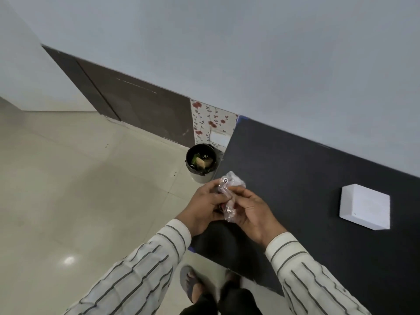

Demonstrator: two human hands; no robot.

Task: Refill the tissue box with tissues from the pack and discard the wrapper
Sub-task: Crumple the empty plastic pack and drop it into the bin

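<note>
A crumpled clear plastic wrapper [230, 193] is held between both hands at the left edge of the black table [306, 178]. My left hand [204, 208] grips its lower left side and my right hand [252, 212] pinches its right side. The white tissue box [364, 209] rests on the table to the right, closed side facing me, apart from both hands. A small round bin [201, 162] with a black liner and some rubbish inside stands on the floor just beyond my hands, beside the table's corner.
Pale glossy floor tiles [79, 189] spread to the left. A dark brown door or panel [136, 110] and a floral-patterned strip [211, 123] line the wall behind the bin. My sandalled feet [191, 283] are at the bottom.
</note>
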